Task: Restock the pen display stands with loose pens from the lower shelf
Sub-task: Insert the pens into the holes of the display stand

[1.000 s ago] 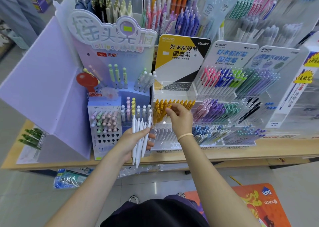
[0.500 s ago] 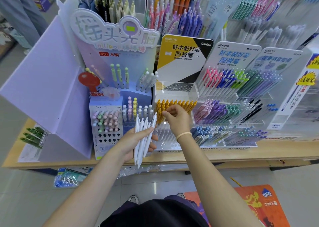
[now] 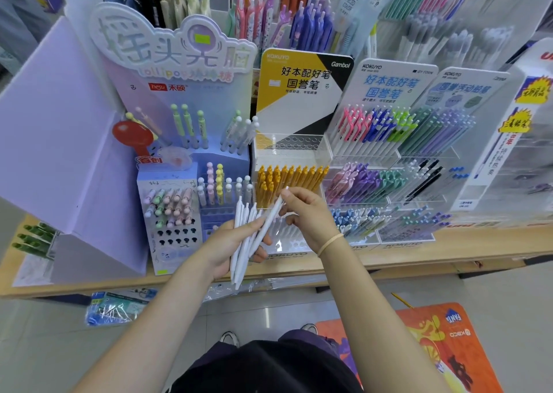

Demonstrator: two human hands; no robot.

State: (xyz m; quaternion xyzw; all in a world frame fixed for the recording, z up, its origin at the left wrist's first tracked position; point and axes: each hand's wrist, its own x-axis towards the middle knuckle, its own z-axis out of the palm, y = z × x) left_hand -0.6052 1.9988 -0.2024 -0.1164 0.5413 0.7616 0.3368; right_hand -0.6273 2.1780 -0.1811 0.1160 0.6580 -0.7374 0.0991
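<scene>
**White pens in hand at the yellow-pen stand**

I see a bundle of white pens (image 3: pixel 244 237) in my left hand (image 3: pixel 227 247), fingers curled round the slim, smooth matte barrels, which fan out slightly at their tops. My right hand (image 3: pixel 308 216) pinches the upper end of one white pen (image 3: pixel 270 220) between thumb and fingertips; it slants across the bundle, its lower part lying among the others. Both hands are just in front of the clear acrylic display stand (image 3: pixel 291 145), whose glossy tiers are drilled with round holes. Its middle tier holds mustard-yellow pens (image 3: pixel 288 177) with clips, packed upright. The stand sits on a pale wooden shelf (image 3: pixel 449 243).
</scene>
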